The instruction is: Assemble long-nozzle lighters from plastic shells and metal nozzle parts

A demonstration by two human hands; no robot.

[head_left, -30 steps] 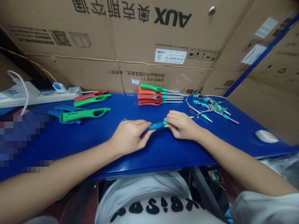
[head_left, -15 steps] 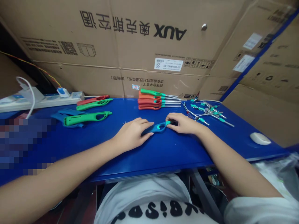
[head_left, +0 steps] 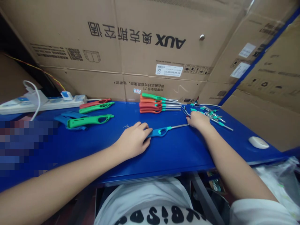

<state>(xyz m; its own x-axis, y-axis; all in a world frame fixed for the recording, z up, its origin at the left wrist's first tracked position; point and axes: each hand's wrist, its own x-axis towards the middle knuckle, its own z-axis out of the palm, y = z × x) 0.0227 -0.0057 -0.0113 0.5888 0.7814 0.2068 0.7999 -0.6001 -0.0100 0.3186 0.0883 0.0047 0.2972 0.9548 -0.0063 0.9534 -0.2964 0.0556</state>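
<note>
My left hand (head_left: 134, 140) is closed round the handle end of a blue lighter (head_left: 159, 132), whose metal rod points right. My right hand (head_left: 198, 120) is beside the loose metal rods with teal ends (head_left: 217, 117), its fingertips near a bent metal piece; the fingertips are partly hidden and what they hold is unclear. Behind the blue lighter, a stack of red, orange and green lighters (head_left: 151, 106) lies with rods to the right. To the left lie green handle shells (head_left: 90, 121) and a red shell (head_left: 95, 103) with blue ones beneath.
A white power strip (head_left: 53, 102) with plugs and cables lies at the back left. Cardboard (head_left: 140, 62) stands along the back and right. A white oval object (head_left: 258, 142) sits on the blue table (head_left: 187, 156) at the right.
My right hand has moved right, from the teal collar of the blue lighter to the loose rods, and the lighter's metal rod now shows. My left hand still holds the blue lighter.
</note>
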